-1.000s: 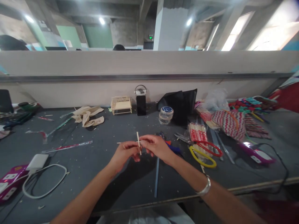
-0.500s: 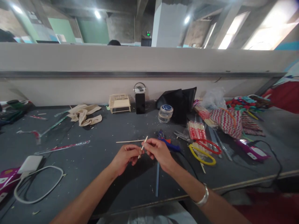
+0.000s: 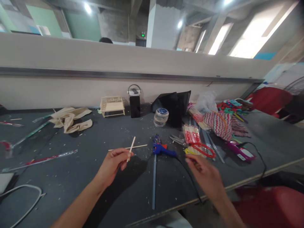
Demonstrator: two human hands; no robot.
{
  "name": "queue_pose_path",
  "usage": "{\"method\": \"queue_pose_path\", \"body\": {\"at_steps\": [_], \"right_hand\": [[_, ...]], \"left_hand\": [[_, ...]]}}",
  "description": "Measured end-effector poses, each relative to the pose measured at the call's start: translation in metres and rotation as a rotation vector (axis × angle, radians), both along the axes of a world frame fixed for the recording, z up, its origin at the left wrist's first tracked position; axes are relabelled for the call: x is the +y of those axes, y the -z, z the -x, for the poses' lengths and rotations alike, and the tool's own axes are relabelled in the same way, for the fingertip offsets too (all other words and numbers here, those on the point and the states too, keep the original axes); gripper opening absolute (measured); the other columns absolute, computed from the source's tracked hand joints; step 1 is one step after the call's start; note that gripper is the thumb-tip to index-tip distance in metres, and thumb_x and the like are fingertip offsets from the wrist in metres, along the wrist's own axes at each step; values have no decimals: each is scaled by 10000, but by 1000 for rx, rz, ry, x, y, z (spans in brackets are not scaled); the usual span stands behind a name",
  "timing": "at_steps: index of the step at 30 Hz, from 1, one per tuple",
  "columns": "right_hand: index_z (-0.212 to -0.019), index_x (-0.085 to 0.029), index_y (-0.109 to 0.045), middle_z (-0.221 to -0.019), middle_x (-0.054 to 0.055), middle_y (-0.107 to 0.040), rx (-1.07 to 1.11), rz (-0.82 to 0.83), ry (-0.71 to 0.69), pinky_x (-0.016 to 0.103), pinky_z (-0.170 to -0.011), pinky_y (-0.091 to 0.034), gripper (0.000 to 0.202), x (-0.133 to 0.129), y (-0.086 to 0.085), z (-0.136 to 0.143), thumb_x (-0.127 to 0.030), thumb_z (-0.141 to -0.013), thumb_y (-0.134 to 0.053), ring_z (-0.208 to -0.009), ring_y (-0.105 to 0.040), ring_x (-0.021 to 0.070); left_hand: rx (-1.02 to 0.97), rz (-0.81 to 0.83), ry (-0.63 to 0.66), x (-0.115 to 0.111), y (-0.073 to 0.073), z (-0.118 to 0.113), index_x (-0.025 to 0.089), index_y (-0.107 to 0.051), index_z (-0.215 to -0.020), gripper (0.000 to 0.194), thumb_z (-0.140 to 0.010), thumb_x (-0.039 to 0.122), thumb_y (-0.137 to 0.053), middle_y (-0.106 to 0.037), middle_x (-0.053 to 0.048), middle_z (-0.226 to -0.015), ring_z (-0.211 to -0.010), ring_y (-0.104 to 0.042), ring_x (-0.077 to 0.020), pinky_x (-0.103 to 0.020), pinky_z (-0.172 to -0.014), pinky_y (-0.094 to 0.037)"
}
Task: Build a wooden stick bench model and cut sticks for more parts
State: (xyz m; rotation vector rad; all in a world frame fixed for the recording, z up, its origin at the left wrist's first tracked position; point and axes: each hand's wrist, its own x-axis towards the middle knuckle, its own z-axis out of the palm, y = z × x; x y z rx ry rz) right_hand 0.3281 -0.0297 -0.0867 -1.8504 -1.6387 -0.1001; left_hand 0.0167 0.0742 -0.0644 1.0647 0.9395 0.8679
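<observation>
My left hand (image 3: 115,164) pinches a short, thin wooden stick (image 3: 131,148), which tilts up and to the right. Behind it, a longer wooden stick (image 3: 142,146) lies on the dark table. Blurred by motion, my right hand (image 3: 205,174) is over the yellow handle of the scissors (image 3: 204,150); its fingers are partly curled, and whether they touch the handle cannot be made out. The scissors' red handle shows behind the hand, and their blades point left. Between my hands lies a blue glue gun (image 3: 165,150), with a grey strip (image 3: 154,183) in front of it.
At the back stand a small wooden furniture model (image 3: 112,107), a black phone (image 3: 135,107) and a clear jar (image 3: 161,117). Crumpled beige cloth (image 3: 71,120) lies left. Packaged sticks (image 3: 191,133) and a striped knitted piece (image 3: 218,123) are right. The glue gun's cord runs to the front edge.
My right hand has let go of the short stick and moved right to the scissors. My left hand keeps the stick. The view has shifted to the right.
</observation>
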Motion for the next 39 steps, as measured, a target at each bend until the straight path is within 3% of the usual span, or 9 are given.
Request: {"method": "queue_pose_path", "body": {"at_steps": [3, 11, 16, 22, 26, 29, 31, 36, 39], "right_hand": [[-1048, -174, -598, -1017, 128, -670, -279, -37, 102, 434, -823, -475, 308, 3, 5, -40, -357, -872, -424, -919, -616, 284], [-1155, -124, -559, -1085, 153, -647, -353, 195, -154, 432, -858, -478, 404, 24, 18, -89, -362, -851, -441, -994, -602, 291], [-1178, -109, -559, -1129, 196, -603, -457, 93, 39, 508, -849, -449, 424, 23, 5, -57, -366, -857, -454, -1017, -562, 352], [-1157, -143, -565, -1055, 140, -631, -435, 208, -184, 410, -818, -479, 317, 48, 20, 22, -242, -864, -495, -947, -584, 279], [-1035, -169, -600, -938, 107, -636, -404, 150, -266, 387, -774, -497, 220, 54, 26, 20, -186, -883, -443, -866, -593, 246], [-1044, -206, -587, -971, 96, -633, -435, -34, -357, 415, -827, -484, 236, 52, -7, -16, -221, -908, -395, -928, -588, 254], [-1033, -237, -595, -1021, 95, -627, -522, -143, -396, 454, -867, -456, 239, 59, -51, -49, -262, -912, -391, -985, -569, 280], [-1095, -165, -578, -981, 128, -596, -579, -296, -259, 423, -895, -411, 302, 113, -172, -110, -350, -928, -408, -965, -530, 261], [-1092, -104, -585, -1009, 141, -597, -470, -211, -274, 389, -930, -384, 285, 158, -190, -114, -281, -916, -448, -1004, -504, 234]], "left_hand": [[-12, 20, 11, 0, 3, -2, 130, -698, -710, 126, -703, 250, -665, -527, 23, -575, -405, -386, -26, -185, -421, -245], [-17, 0, -6, 2, 11, -4, 130, -680, -690, 91, -705, 211, -641, -544, 20, -607, -430, -406, -30, -183, -447, -282], [-9, -2, -28, 3, 16, -5, 130, -681, -706, 100, -696, 224, -651, -538, 19, -605, -443, -405, -39, -187, -456, -298], [19, 0, -20, 4, 21, -5, 130, -677, -692, 112, -682, 239, -656, -549, 13, -615, -438, -398, -40, -190, -449, -289], [-20, 14, -39, 6, 23, -4, 132, -667, -671, 103, -677, 235, -654, -573, 4, -647, -439, -403, -36, -191, -454, -289], [-39, 25, -33, 7, 23, -3, 132, -664, -669, 104, -677, 235, -657, -575, 4, -642, -435, -404, -37, -192, -455, -290], [-46, 29, -15, 7, 24, -4, 132, -661, -667, 104, -681, 234, -658, -580, 4, -648, -433, -403, -36, -194, -459, -291], [-27, 28, 13, 7, 26, -3, 132, -670, -698, 122, -699, 254, -658, -555, 14, -620, -442, -402, -39, -194, -469, -292], [-23, 36, 7, 8, 26, -2, 137, -670, -699, 116, -694, 251, -659, -569, 10, -644, -450, -403, -41, -194, -476, -302]]}}
